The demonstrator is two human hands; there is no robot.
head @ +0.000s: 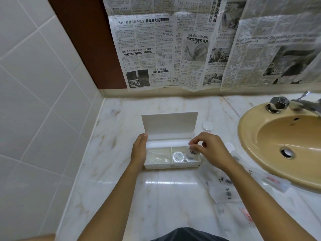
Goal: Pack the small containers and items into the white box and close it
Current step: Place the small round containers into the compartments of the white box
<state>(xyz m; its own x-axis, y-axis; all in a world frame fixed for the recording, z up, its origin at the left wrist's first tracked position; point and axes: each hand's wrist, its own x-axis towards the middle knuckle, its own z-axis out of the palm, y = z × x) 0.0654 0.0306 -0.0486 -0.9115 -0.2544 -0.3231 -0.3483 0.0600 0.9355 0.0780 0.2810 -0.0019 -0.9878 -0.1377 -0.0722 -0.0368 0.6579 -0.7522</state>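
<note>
The white box [172, 165] sits on the marble counter with its lid [169, 124] standing open at the back. My left hand [139, 150] rests flat against the box's left end. A round white container [178, 156] lies in the right compartment. Just to its right, my right hand [209, 147] pinches a small clear packet with dark print [192, 152] over that compartment's right end. The left compartment holds a pale, clear wrapped item [159, 155].
A small white round lid [208, 126] lies behind the box to the right, another white round piece [229, 146] past my right hand. Several clear packets [225, 188] lie at the front right. A tan sink [284, 145] with a tap [279, 103] fills the right side. Newspaper covers the back wall.
</note>
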